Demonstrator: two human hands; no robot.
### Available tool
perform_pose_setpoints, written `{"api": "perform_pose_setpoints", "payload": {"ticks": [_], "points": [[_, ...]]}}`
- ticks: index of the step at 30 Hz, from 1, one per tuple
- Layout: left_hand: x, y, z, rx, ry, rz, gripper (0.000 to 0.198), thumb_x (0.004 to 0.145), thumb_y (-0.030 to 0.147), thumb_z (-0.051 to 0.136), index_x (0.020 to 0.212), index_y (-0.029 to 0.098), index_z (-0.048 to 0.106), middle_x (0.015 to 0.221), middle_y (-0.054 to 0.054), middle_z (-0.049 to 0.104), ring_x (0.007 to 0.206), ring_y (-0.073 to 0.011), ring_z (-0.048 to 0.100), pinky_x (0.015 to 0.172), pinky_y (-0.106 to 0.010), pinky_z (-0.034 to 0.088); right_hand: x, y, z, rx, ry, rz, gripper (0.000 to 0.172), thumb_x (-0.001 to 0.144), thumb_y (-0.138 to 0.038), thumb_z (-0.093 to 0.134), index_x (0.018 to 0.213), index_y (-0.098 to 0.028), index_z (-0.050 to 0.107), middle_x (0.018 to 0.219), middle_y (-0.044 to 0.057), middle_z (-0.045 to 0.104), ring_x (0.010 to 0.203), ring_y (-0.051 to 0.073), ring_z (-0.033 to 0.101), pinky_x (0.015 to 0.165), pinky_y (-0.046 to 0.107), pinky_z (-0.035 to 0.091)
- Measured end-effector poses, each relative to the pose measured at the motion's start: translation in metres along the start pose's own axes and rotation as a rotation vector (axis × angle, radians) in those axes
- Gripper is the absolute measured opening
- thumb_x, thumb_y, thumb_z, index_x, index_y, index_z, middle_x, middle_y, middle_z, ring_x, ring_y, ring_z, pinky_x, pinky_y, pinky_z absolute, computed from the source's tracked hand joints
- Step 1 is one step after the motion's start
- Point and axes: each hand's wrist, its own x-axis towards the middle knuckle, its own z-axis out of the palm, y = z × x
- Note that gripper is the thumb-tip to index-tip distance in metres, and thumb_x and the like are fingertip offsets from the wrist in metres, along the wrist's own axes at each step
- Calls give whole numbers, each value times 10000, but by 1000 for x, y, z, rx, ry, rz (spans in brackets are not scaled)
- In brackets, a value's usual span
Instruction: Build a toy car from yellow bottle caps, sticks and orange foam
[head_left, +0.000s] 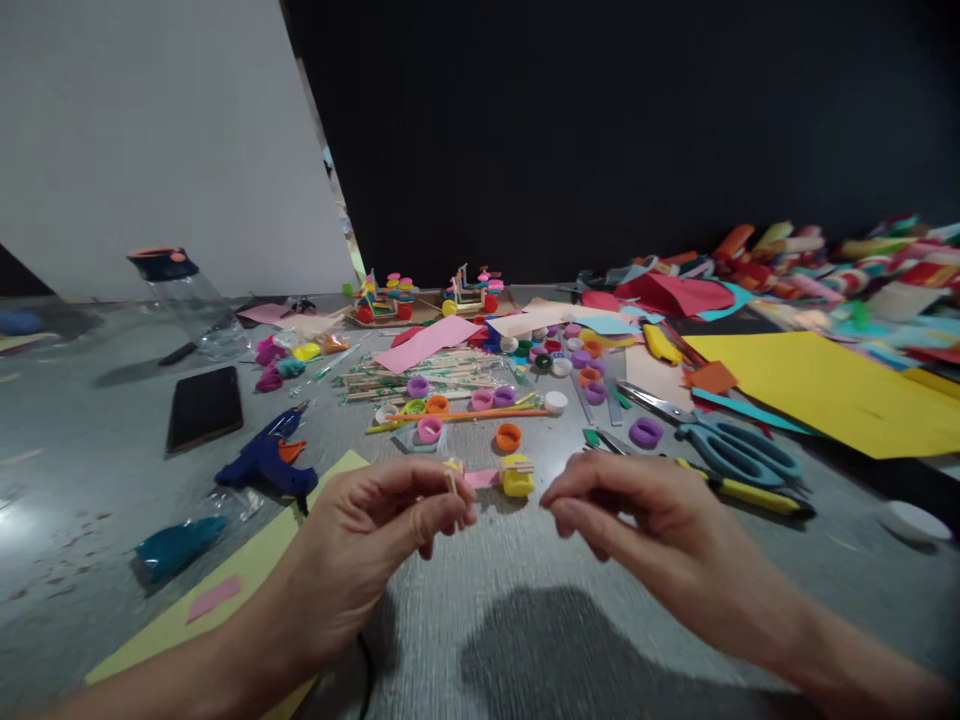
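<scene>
My left hand [375,540] pinches a short thin wooden stick [454,492] between thumb and fingers, above the grey table. Opposite it, my right hand [645,540] is closed with thumb and fingertips together. Whatever those fingertips may hold is too small or hidden to make out. Just beyond and between the hands lies a small yellow piece [517,480] with pale sticks across its top. A pink strip [484,479] runs from it toward my left fingers, which partly hide another yellow bit. Behind that sits an orange bottle cap [508,436].
At left are a blue glue gun [274,455], a phone [205,408] and a clear bottle [187,300]. Blue-handled scissors [739,450] and a yellow cutter [750,492] lie right. Wooden sticks [420,375] and caps fill the middle; small colourful models [386,298] stand behind.
</scene>
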Motion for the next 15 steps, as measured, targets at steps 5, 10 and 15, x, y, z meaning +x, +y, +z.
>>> {"api": "perform_pose_setpoints", "payload": {"ticks": [5,10,15], "points": [[-6,-2,-19,-35,80,-13,123,788,265,817,703,238,732,666,49,656,610,-76,535,565,-159,436,14,18,-29,-205,158,-10,173,972,-317,596,878,-212,696,738,-15,645,609,109,524,534,244,393],[-11,-7,-32,36,91,0,98,851,346,764,795,268,781,729,23,704,657,-105,579,591,-187,478,34,31,-50,-396,105,62,253,949,-428,614,857,-218,720,703,-8,645,604,131,524,545,279,389],[-11,-8,-32,53,100,-14,128,863,377,749,867,257,795,751,5,728,689,-124,609,617,-214,497,44,28,-43,-485,20,62,233,965,-396,585,873,-231,720,739,-16,674,643,141,568,595,293,400]]}}
